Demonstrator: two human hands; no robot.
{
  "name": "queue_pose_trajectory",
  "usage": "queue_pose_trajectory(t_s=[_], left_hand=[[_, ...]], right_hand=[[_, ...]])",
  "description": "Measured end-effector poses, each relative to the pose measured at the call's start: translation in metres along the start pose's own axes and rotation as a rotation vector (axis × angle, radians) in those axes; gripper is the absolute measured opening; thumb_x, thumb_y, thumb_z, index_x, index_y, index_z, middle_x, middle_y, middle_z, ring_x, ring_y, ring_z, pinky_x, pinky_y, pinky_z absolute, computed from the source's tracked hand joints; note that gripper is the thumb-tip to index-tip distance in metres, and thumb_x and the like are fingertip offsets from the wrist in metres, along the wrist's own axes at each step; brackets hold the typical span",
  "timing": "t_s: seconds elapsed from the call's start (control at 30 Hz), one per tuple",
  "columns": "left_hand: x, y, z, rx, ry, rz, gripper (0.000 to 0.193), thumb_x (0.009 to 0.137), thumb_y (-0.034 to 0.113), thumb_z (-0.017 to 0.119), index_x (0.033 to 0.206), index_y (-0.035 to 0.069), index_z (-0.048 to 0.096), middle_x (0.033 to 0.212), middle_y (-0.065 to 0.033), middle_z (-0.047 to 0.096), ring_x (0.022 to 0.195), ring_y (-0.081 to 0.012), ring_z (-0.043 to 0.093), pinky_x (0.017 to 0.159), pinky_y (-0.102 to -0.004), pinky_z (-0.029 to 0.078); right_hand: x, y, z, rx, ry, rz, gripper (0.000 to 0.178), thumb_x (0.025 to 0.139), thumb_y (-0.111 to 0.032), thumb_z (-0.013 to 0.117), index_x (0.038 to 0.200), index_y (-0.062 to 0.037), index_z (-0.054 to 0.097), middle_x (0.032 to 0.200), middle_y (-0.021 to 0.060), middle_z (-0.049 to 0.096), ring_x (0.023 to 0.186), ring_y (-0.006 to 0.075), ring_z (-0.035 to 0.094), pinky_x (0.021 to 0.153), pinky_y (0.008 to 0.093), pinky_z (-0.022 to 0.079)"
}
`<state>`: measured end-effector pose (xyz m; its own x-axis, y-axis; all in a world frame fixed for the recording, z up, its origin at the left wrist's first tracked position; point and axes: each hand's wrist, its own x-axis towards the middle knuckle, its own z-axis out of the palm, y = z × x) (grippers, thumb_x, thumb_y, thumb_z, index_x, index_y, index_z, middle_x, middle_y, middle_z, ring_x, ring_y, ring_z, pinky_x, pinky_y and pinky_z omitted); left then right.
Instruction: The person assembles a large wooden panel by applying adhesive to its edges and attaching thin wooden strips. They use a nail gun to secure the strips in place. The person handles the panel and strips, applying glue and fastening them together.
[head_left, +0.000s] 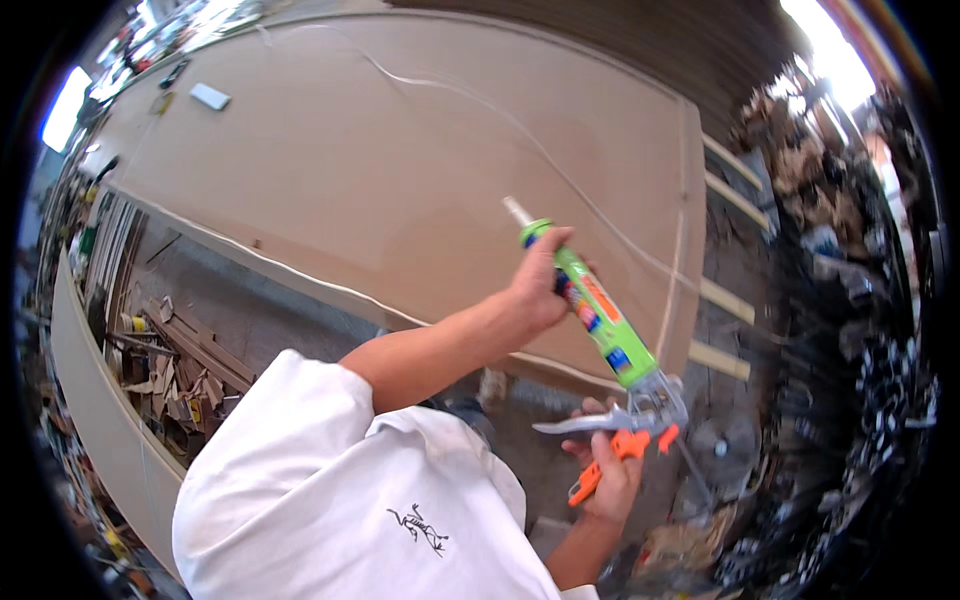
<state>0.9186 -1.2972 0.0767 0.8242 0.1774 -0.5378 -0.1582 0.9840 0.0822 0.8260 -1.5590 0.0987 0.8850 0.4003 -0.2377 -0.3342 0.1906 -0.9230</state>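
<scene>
At edge of tan board (330, 150) — left hand (541, 284) wrapped round green cartridge (612, 328), right hand (615, 480) gripping orange handle (586, 486).

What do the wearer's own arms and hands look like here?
The left hand and right hand are ungloved, and both forearms look bare. The left sleeve is short, loose and white, part of a white shirt with a small dark line motif on its front.
</scene>
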Motion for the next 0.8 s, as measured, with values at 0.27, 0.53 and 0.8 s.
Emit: queue_pose_trajectory(t_s=[0.27, 0.53, 0.8], left_hand=[[-0.107, 0.222, -0.131, 0.137, -0.046, 0.309, 0.027, 0.102, 0.030, 0.060, 0.117, 0.007, 0.060, 0.099, -0.0081, 0.063, 0.094, -0.0279, 0.066, 0.101, -0.0470, 0.053], [-0.178, 0.302, -0.340, -0.562, 0.249, 0.657, 0.011, 0.096, 0.020, 0.060, 0.092, 0.010, 0.063, 0.083, -0.0005, 0.062, 0.081, -0.0197, 0.062, 0.082, -0.0406, 0.053], [-0.172, 0.341, -0.351, -0.497, 0.383, 0.608, 0.011, 0.096, 0.018, 0.059, 0.093, 0.009, 0.063, 0.090, -0.0051, 0.063, 0.087, -0.0228, 0.062, 0.086, -0.0409, 0.054]], right_hand=[[0.192, 0.082, 0.139, 0.384, -0.332, 0.453, 0.033, 0.103, -0.009, 0.056, 0.134, 0.0020, 0.057, 0.127, 0.0176, 0.068, 0.113, 0.0302, 0.070, 0.070, 0.0295, 0.066], [0.363, 0.140, 0.209, -0.170, -0.330, 0.497, 0.033, 0.105, -0.027, 0.056, 0.127, -0.0035, 0.064, 0.106, 0.0116, 0.076, 0.096, 0.0268, 0.073, 0.064, 0.0329, 0.058], [0.229, 0.068, 0.246, -1.411, -0.574, -0.380, 0.059, 0.085, -0.045, 0.080, 0.121, 0.0008, 0.067, 0.095, 0.0189, 0.072, 0.091, 0.0353, 0.070, 0.084, 0.0435, 0.055]])
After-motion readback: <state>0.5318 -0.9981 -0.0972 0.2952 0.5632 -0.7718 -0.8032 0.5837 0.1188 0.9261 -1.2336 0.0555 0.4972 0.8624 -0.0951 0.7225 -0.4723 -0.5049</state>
